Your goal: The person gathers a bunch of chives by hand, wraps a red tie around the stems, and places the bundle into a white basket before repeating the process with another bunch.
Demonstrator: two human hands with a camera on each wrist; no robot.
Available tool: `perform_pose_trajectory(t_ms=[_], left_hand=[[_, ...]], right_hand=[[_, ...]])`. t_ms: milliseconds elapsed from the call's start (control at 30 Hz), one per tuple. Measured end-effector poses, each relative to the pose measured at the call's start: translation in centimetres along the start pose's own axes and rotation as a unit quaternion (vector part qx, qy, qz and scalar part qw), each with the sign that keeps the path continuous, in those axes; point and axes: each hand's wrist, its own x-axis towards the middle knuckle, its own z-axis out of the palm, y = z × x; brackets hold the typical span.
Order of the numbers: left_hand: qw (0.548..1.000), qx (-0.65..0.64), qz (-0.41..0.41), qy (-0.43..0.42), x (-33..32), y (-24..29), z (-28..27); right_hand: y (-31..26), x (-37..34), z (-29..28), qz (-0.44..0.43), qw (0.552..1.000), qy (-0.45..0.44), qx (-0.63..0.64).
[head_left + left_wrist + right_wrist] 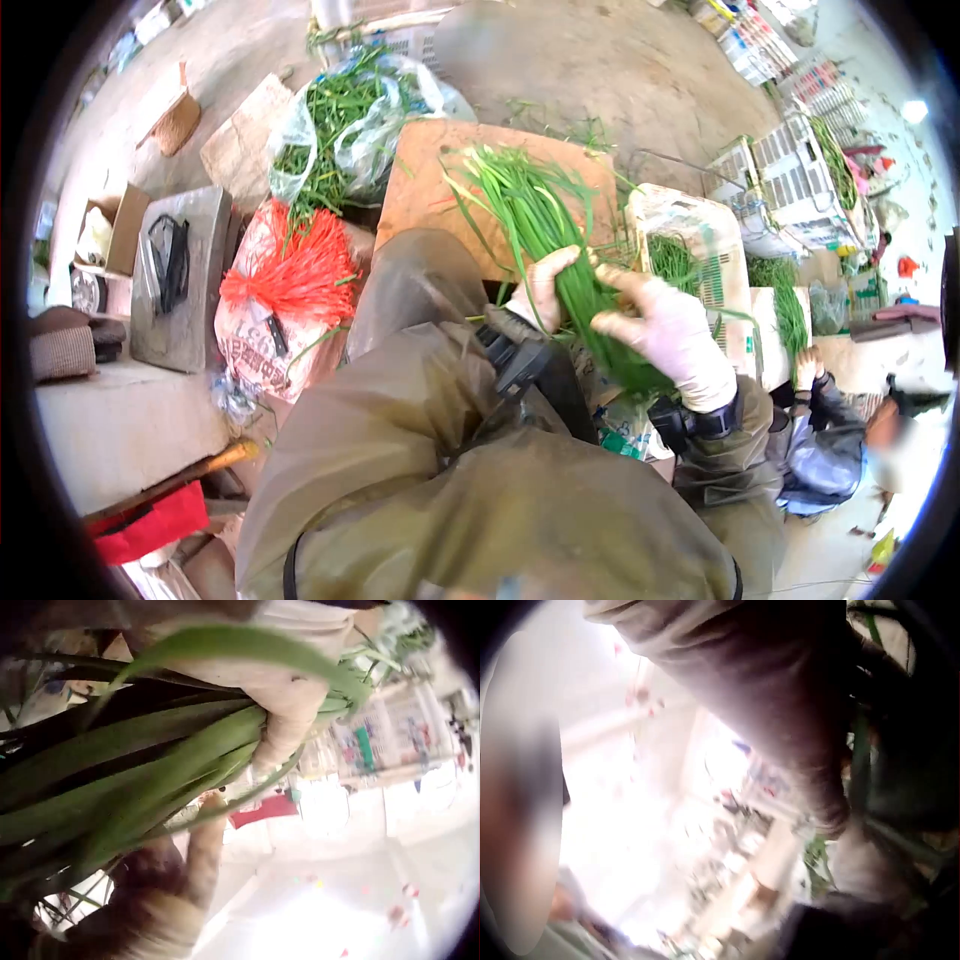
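Note:
A thick bunch of long, flat green leaves, like garlic chives [545, 215], slants across the head view from the board down toward the lap. My left hand [546, 285], in a pale glove, grips the bunch near its middle; the left wrist view shows its fingers [289, 724] curled over the leaves. Against the bunch's right side is my gloved right hand [665, 330], thumb and fingers spread apart. The right wrist view is dark around the leaves, with the right hand [780, 712] reaching down beside them. The bunch's lower end lies partly hidden under the right hand.
A brown board [425, 180] lies in front of my knees. Left of it are a plastic bag of greens [330, 120], red ties [290, 265] and a knife [275, 330]. A white crate [735, 235] stands at right, and another person [825, 440] works beyond it.

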Motion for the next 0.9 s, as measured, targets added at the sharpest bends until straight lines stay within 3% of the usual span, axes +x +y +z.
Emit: perform_pose_trajectory(t_ms=[33,67,133,167,200,233,267,300,333,367,400,467,500,533,567,600,633,667,700,733,767,800,867,900], left_hand=[[0.996,0.083,0.006,0.001,-0.7,0.6,0.0],[0.986,0.166,0.014,0.001,-1.2,1.2,0.0],[0.955,0.285,-0.045,-0.070,-3.3,3.1,1.5],[0.937,0.325,-0.061,-0.108,-4.4,3.5,2.3],[0.917,0.364,-0.077,-0.145,-5.7,4.0,3.5],[0.891,0.402,-0.123,-0.171,-7.1,4.5,4.5],[0.863,0.435,-0.169,-0.193,-8.4,5.0,5.0],[0.829,0.459,-0.199,-0.251,-8.4,5.3,2.8],[0.838,0.432,-0.266,-0.200,-9.9,5.8,3.1],[0.826,0.461,-0.263,-0.192,-10.7,6.3,2.8],[0.813,0.488,-0.261,-0.182,-11.8,6.9,2.5],[0.810,0.498,-0.267,-0.155,-14.2,8.3,2.9],[0.815,0.453,-0.328,-0.151,-15.8,8.9,3.9],[0.815,0.455,-0.341,-0.112,-17.1,9.5,3.8],[0.813,0.452,-0.353,-0.100,-18.2,10.0,3.1],[0.812,0.448,-0.365,-0.088,-19.0,10.3,2.5],[0.812,0.448,-0.367,-0.081,-19.9,10.4,2.6],[0.813,0.447,-0.364,-0.088,-20.7,10.5,2.8],[0.814,0.446,-0.359,-0.096,-21.4,10.6,3.0],[0.815,0.446,-0.359,-0.090,-22.1,10.7,2.9],[0.822,0.445,-0.346,-0.088,-22.8,10.9,2.8],[0.827,0.444,-0.332,-0.087,-23.2,11.1,2.8],[0.841,0.429,-0.324,-0.058,-23.8,10.8,3.1],[0.836,0.439,-0.325,-0.049,-23.8,10.7,2.7]], right_hand=[[1.4,-1.1,0.3,0.148,0.954,0.022,0.260],[1.7,-1.6,0.4,0.180,0.885,0.097,0.419],[3.5,-1.9,3.6,0.182,0.865,0.072,0.462],[4.1,-1.8,6.1,0.186,0.872,0.002,0.453],[2.3,-2.1,5.6,0.149,0.795,-0.062,0.585],[1.8,-1.7,6.7,0.031,0.798,0.054,0.599],[0.5,-1.6,5.5,0.038,0.704,0.087,0.704],[1.0,-1.0,5.8,0.105,0.602,0.134,0.780],[2.2,0.1,6.3,0.080,0.560,0.184,0.804],[1.8,0.2,5.4,0.060,0.552,0.246,0.794],[2.1,1.5,5.0,0.095,0.495,0.258,0.824],[1.3,0.4,3.4,0.108,0.504,0.282,0.809],[2.4,0.3,3.7,0.075,0.487,0.275,0.826],[3.8,0.0,4.0,0.041,0.471,0.266,0.840],[3.7,-1.0,2.4,0.066,0.432,0.257,0.862],[6.9,-0.6,3.8,0.022,0.403,0.226,0.886],[9.1,-0.9,3.3,0.107,0.458,0.292,0.832],[6.9,-3.7,1.3,0.074,0.422,0.357,0.830],[9.6,-4.9,1.5,0.085,0.463,0.405,0.784],[15.1,-5.7,2.8,0.009,0.498,0.397,0.771],[12.2,-7.3,0.0,0.103,0.505,0.458,0.724],[14.3,-8.0,0.7,0.063,0.557,0.440,0.701],[9.6,-9.3,-0.1,0.198,0.642,0.357,0.649],[9.1,-10.0,0.3,0.131,0.755,0.153,0.624]])
